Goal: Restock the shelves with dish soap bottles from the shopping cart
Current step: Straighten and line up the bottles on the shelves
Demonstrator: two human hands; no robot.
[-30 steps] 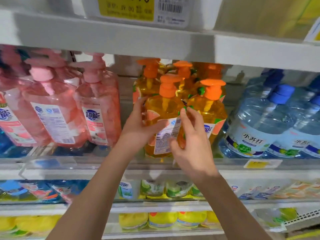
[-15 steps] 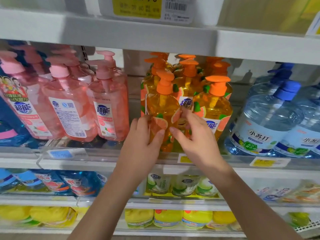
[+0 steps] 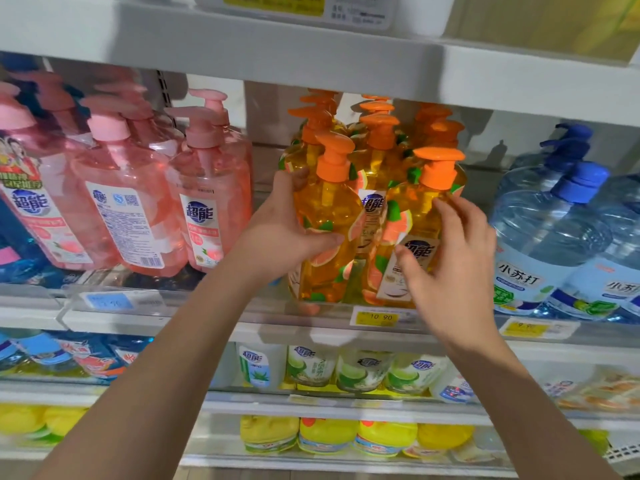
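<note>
Several orange dish soap bottles with orange pump tops stand in a cluster on the middle shelf (image 3: pixel 214 315). My left hand (image 3: pixel 277 237) grips the front-left orange bottle (image 3: pixel 329 209), thumb across its front and fingers round its left side. That bottle stands upright at the shelf's front edge. My right hand (image 3: pixel 453 271) is spread against the front-right orange bottle (image 3: pixel 420 220), thumb on its label and fingertips on its right side. The shopping cart is out of view.
Pink pump bottles (image 3: pixel 207 209) stand close on the left and large blue-capped bottles (image 3: pixel 550 237) close on the right. The upper shelf board (image 3: pixel 311 53) hangs low over the pump tops. Shelves below hold smaller green-labelled bottles (image 3: pixel 360 370) and yellow bottles (image 3: pixel 325 434).
My right hand has left the front-left bottle and moved right to the front-right one. My left hand keeps hold of the front-left bottle, which has turned its label away.
</note>
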